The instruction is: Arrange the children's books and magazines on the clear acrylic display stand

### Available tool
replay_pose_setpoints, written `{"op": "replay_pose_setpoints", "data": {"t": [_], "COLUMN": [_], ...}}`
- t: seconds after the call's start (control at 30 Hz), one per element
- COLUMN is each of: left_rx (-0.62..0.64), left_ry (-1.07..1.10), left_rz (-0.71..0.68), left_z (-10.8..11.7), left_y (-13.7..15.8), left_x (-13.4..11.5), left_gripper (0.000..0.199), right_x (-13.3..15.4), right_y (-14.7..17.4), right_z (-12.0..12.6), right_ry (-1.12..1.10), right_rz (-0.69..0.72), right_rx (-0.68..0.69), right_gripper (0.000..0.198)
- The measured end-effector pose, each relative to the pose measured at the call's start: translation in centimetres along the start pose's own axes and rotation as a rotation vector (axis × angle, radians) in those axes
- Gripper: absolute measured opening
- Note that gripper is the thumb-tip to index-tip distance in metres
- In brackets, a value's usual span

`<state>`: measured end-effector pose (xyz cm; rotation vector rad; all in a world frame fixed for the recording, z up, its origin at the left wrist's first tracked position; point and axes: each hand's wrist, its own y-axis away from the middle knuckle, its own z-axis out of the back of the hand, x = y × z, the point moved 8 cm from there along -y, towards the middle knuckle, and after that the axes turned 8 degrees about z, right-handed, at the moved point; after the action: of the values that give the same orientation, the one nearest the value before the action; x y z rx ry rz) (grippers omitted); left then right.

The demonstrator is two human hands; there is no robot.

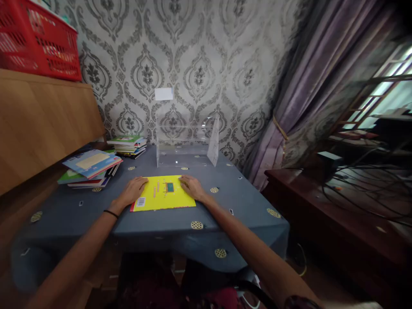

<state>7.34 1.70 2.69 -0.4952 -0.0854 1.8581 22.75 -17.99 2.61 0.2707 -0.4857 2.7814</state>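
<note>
A thin yellow paperback book [163,192] with a red spine edge and a white barcode label lies flat on the counter [244,201], which is draped in a grey-blue cloth dotted with small round yellow motifs; the book sits near the front edge, roughly centred before the person. The left hand [132,190] rests palm down on the book's left margin, fingers spread and flat, gripping nothing; a thin black band circles that wrist. The right hand [193,187] lies likewise flat and open on the book's right upper corner, fingers pointing inward, pressing rather than holding. Behind the book, toward the wall, stands a clear acrylic box-shaped stand [185,141] with an open side, well apart from the hands. To the left, a loose pile of colourful thin books [91,168] lies fanned on the counter, topped by a light blue cover. Farther back, a second, neater stack of books [128,145] with a green top cover. A red plastic crate [37,40] sits on the wooden cabinet at upper left. Purple curtain [309,94] hangs at right.
</note>
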Motion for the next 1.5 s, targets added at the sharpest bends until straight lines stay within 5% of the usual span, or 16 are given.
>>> {"op": "replay_pose_setpoints", "data": {"t": [0.37, 0.7, 1.1, 1.3, 1.5], "left_rx": [0.029, -0.016, -0.04, 0.014, 0.201], "left_ry": [-0.06, -0.086, -0.088, -0.121, -0.112], "left_rz": [0.049, -0.162, -0.175, -0.155, -0.228], "left_z": [-0.8, -1.2, -2.1, -1.6, -3.6], "left_y": [-0.2, -0.6, -0.4, -0.9, -1.0], "left_x": [0.6, -2.9, -2.4, -3.1, -6.8], "left_gripper": [0.043, 0.038, 0.037, 0.035, 0.053], "right_x": [0.1, 8.8, 1.4, 0.8, 1.3], "right_y": [-0.3, -6.1, -5.6, -5.5, -5.8], "right_z": [-0.1, -4.1, -1.2, -1.3, -1.6], "right_ry": [0.005, -0.094, 0.071, 0.079, 0.087], "right_rz": [-0.003, 0.246, 0.074, 0.1, 0.174], "right_rx": [0.042, 0.162, -0.046, -0.126, -0.109], "right_gripper": [0.035, 0.046, 0.022, 0.021, 0.022]}}
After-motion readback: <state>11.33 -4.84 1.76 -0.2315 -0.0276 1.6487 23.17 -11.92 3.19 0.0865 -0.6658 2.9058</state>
